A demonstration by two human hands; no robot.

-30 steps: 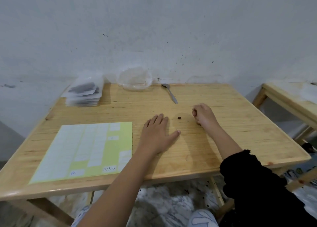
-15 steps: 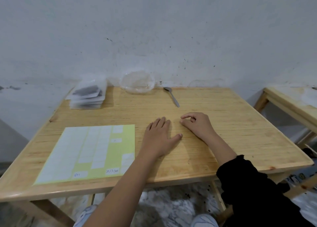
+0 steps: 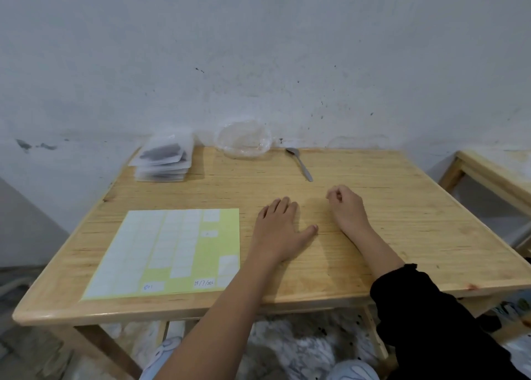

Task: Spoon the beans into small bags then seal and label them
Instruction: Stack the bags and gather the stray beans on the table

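- Left grip [image 3: 275,230]: flat on the worktop [image 3: 402,221], fingers straight and spread wide, holding nothing.
- Right grip [image 3: 347,207]: just right of the left one, fingers curled in at the tips. Whether they pinch anything cannot be told.
- Stack of small bags [image 3: 162,161]: well beyond and left of the left grip, at the far corner. Dark contents, apparently beans. Seals and labels are too small to make out.
- Clear bowl [image 3: 244,140]: beyond the left grip, against the wall. Looks empty.
- Spoon [image 3: 300,164]: lying just beyond the right grip, untouched.
- Label sheet [image 3: 169,253]: just left of the left grip. Much of the yellow backing is bare. Two labels in the near row carry handwriting, only partly legible.
- Step, as judged: spooning looks finished and labelling is in hand. The next move calls for peeling a label and reaching to the stack.
- Floor under the worktop: dark specks, unidentifiable.
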